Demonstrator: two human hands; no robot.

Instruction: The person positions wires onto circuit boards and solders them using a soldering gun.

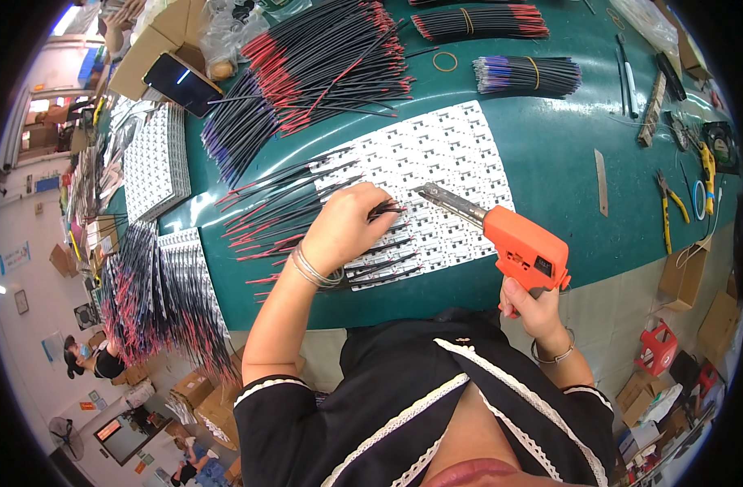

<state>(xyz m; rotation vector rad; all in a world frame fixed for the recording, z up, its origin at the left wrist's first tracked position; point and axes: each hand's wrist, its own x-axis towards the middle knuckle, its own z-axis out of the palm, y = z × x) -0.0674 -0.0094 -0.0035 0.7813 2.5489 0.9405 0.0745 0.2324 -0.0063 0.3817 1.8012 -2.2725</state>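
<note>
Currently, the gun [527, 243] is gripped in the curled fingers of the right hand [538, 311]. Wires [386, 209] are pinched by the left hand [348, 221] over the sheet [462, 148]; contact with the tip [424, 191] cannot be clearly judged. Beyond, bundles [513, 75] are laid on the table [566, 154].

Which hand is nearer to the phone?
Left. The left hand, pinching black wires over the white sheet, is below and right of the phone; the right hand, gripping the orange gun, is farther right and lower.
</note>
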